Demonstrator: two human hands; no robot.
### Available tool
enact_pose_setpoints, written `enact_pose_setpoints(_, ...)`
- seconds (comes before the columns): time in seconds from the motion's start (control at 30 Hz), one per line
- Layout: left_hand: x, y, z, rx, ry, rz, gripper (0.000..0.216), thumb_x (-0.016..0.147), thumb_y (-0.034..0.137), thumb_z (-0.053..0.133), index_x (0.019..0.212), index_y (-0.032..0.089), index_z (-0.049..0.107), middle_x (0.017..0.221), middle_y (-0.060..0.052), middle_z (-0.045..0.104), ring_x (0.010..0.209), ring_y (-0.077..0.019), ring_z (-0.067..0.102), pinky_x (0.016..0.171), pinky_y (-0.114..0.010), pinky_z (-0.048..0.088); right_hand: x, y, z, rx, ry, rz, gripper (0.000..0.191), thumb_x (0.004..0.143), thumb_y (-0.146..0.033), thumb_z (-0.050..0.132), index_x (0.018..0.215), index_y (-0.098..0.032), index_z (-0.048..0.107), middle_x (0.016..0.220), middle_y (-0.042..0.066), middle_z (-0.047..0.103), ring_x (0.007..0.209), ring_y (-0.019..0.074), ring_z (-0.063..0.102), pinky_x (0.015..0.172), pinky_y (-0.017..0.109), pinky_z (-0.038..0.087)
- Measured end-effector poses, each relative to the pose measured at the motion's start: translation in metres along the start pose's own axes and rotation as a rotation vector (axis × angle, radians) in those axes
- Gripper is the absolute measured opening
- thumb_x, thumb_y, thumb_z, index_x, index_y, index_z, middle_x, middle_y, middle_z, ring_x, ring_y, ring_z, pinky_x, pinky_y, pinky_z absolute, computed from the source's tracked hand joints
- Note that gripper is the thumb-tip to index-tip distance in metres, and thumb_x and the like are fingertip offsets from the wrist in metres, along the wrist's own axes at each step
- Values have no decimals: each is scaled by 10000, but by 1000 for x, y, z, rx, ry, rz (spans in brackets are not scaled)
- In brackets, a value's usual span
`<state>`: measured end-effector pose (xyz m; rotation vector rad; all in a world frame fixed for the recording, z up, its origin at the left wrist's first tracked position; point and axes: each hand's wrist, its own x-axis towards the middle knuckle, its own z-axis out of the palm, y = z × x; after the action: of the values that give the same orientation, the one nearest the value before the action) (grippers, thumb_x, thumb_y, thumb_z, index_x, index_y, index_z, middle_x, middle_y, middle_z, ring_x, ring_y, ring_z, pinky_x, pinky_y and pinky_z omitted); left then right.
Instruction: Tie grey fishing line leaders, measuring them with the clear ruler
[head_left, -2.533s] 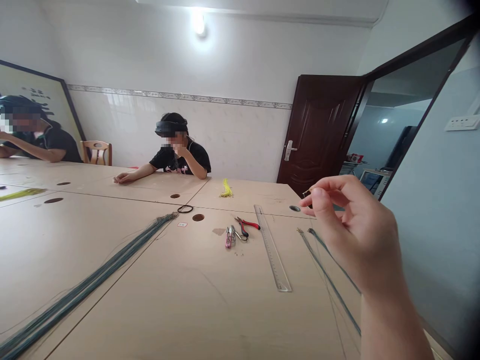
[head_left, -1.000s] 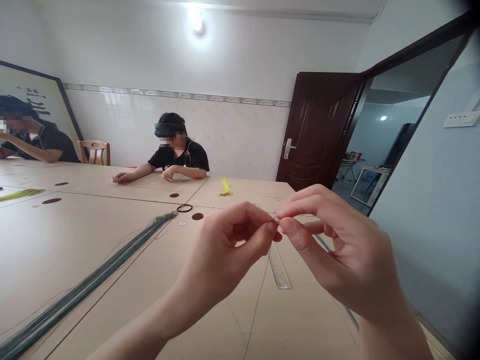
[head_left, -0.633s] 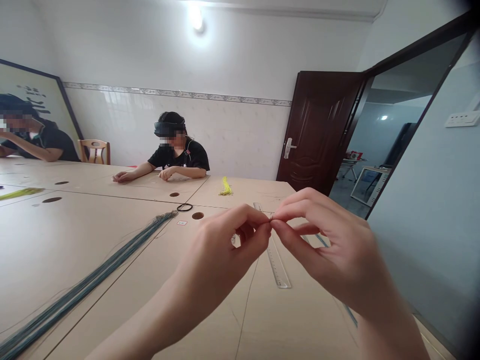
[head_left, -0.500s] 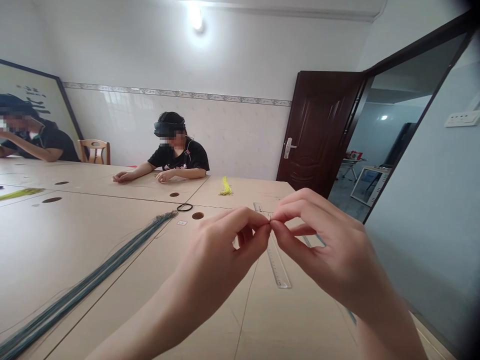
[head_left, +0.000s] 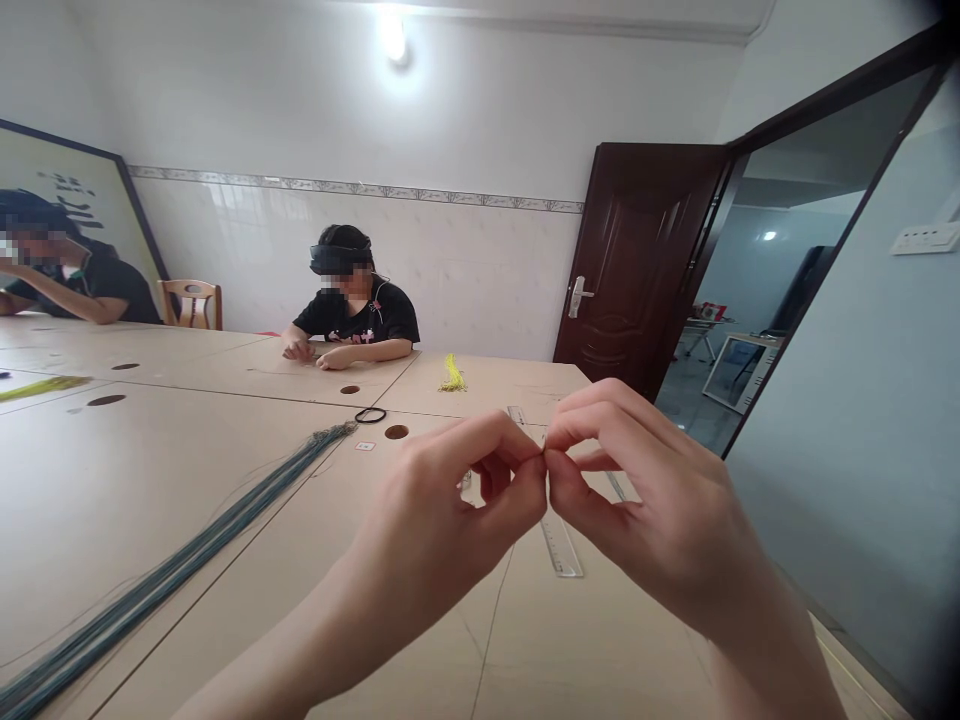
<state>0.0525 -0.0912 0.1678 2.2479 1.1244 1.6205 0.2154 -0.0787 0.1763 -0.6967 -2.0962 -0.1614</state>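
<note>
My left hand point(head_left: 439, 510) and my right hand point(head_left: 645, 510) meet above the table, their fingertips pinching a very thin cord point(head_left: 544, 451) that is mostly hidden between them. A fine strand hangs below toward the tabletop. Under my hands lies a clear plastic ruler point(head_left: 561, 545). A long bundle of blue-green cords point(head_left: 180, 565) stretches across the table to my left. My left hand hides most of the metal tools, with only a small glint showing between its fingers.
A black elastic ring point(head_left: 370, 415), a yellow thread bundle point(head_left: 451, 376) and a hole in the table point(head_left: 396, 432) lie ahead. A co-worker point(head_left: 352, 320) works across the table, and another person point(head_left: 75, 280) sits far left. A dark door point(head_left: 645, 250) stands open.
My left hand has come into view and joined my right, covering the tools. My fingertips have drawn closer and stay pinched. The co-worker's hands have moved together.
</note>
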Motion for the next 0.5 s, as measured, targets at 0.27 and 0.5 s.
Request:
enact_pose_setpoints(0.27,1,2,-1,-104,-50,-85,167,767,90,549,630,185,554,552,68,511,524,-48,452,449,-116,363,1,-3,-2,76,-29,79,61,878,-172,507,838,-218,516,841,-30,555,737,91,545,608,214,526)
enact_pose_setpoints(0.5,2,0,-6,-124,42,-77,151,806,133,573,668,194,564,614,52,618,572,-77,568,500,-156,453,4,15,5,45,136,186,76,890,-278,543,837,-227,563,787,-36,591,712,80,573,595,158,523)
